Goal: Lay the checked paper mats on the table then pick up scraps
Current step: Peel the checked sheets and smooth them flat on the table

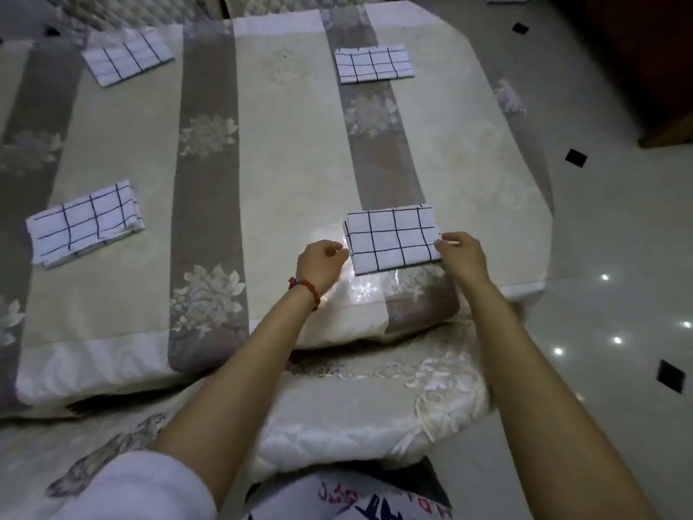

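Observation:
Several white paper mats with a black check lie on the striped tablecloth (292, 152). The near-right mat (392, 238) lies flat between my hands. My left hand (322, 262), with a red bead bracelet at the wrist, has curled fingers at the mat's left edge and seems to pinch it. My right hand (463, 255) pinches the mat's right edge between thumb and fingers. Other mats lie at the near left (84, 223), the far left (125, 56) and the far right (373, 63).
A cushioned chair seat (356, 403) with a cream cover stands between me and the table's near edge. The glossy tiled floor (607, 234) with small black insets runs along the right. A dark wooden cabinet (660, 69) stands at the far right.

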Demonstrator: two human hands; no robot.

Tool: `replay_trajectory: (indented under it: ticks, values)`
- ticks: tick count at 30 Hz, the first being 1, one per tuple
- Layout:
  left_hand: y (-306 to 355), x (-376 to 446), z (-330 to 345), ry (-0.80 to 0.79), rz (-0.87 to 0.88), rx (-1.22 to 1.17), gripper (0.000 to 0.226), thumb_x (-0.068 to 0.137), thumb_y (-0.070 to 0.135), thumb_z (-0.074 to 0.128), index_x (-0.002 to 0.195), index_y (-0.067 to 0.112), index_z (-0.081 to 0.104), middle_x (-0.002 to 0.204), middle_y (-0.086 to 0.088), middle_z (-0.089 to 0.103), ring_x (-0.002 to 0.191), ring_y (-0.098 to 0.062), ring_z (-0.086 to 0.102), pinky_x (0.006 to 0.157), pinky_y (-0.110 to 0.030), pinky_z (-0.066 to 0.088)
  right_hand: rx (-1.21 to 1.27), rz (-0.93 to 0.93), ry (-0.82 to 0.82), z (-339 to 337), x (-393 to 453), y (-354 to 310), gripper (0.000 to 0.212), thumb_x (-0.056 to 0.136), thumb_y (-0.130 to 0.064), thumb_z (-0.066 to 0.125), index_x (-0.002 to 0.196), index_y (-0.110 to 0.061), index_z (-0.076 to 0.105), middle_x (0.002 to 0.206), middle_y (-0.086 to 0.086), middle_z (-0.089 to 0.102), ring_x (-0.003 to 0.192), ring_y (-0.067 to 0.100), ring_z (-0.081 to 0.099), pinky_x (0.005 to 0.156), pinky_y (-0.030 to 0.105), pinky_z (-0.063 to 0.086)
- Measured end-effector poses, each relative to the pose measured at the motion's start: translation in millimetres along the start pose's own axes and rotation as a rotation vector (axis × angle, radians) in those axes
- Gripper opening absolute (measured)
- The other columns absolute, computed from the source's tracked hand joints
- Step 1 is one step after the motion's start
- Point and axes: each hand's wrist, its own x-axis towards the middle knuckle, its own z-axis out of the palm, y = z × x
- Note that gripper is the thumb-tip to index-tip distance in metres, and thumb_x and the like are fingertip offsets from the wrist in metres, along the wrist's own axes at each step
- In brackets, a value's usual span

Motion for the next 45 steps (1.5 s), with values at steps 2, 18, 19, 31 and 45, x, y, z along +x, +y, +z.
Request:
replay_trajectory:
  ticks: [2, 18, 19, 31, 45]
  values:
    - [2.3, 12.7, 6.2, 0.004, -0.036, 0.013, 0.019, 0.086, 0.017, 0.053, 0.095, 0.007, 0.068, 0.098, -0.013, 0.066, 0.093, -0.024, 0.059, 0.089, -0.029, 0.044, -0.054, 0.056, 0.054, 4.3, 7.8, -0.3, 0.04, 0.088, -0.019, 0.051, 0.125, -0.005, 0.051, 0.13, 0.016, 0.053, 0.117, 0.032, 0.051, 0.094, 0.03, 0.039]
    - [5.6, 35.7, 29.7, 0.098, -0.183, -0.06, 0.048, 0.075, 0.011, 0.061, 0.043, 0.019, 0.026, 0.045, 0.002, 0.024, 0.049, -0.014, 0.022, 0.045, -0.021, 0.019, 0.009, 0.075, 0.123, 24.0, 19.8, 4.5, 0.035, 0.083, -0.02, 0.058, 0.053, -0.012, 0.042, 0.054, -0.001, 0.045, 0.055, 0.019, 0.04, 0.047, 0.024, 0.029]
    - [5.9, 34.6, 29.0, 0.114, -0.172, -0.073, 0.048, 0.075, 0.011, 0.062, 0.044, 0.019, 0.026, 0.048, 0.0, 0.024, 0.051, -0.014, 0.022, 0.046, -0.023, 0.019, 0.014, 0.058, 0.125, 22.6, 17.9, 2.6, 0.036, 0.083, -0.02, 0.058, 0.053, -0.011, 0.041, 0.053, 0.001, 0.043, 0.052, 0.016, 0.038, 0.046, 0.026, 0.028]
    - [27.2, 3.3, -6.4, 0.257, 0.029, -0.306, 0.025, 0.08, 0.016, 0.064, 0.056, 0.021, 0.059, 0.061, 0.002, 0.057, 0.069, -0.018, 0.053, 0.079, -0.038, 0.052, 0.128, -0.276, 0.212, -4.5, -17.1, -14.6, 0.035, 0.088, -0.021, 0.054, 0.061, 0.0, 0.056, 0.055, 0.013, 0.045, 0.053, 0.014, 0.034, 0.054, 0.028, 0.028]
    - [58.2, -55.6, -16.5, 0.389, 0.169, -0.361, 0.021, 0.082, 0.019, 0.065, 0.101, 0.013, 0.061, 0.095, 0.0, 0.06, 0.089, -0.015, 0.055, 0.085, -0.03, 0.047, 0.315, -0.514, 0.174, -43.5, -58.6, -54.8, 0.01, 0.083, -0.015, 0.064, 0.073, -0.016, 0.066, 0.067, -0.015, 0.061, 0.059, -0.013, 0.055, 0.059, 0.002, 0.042]
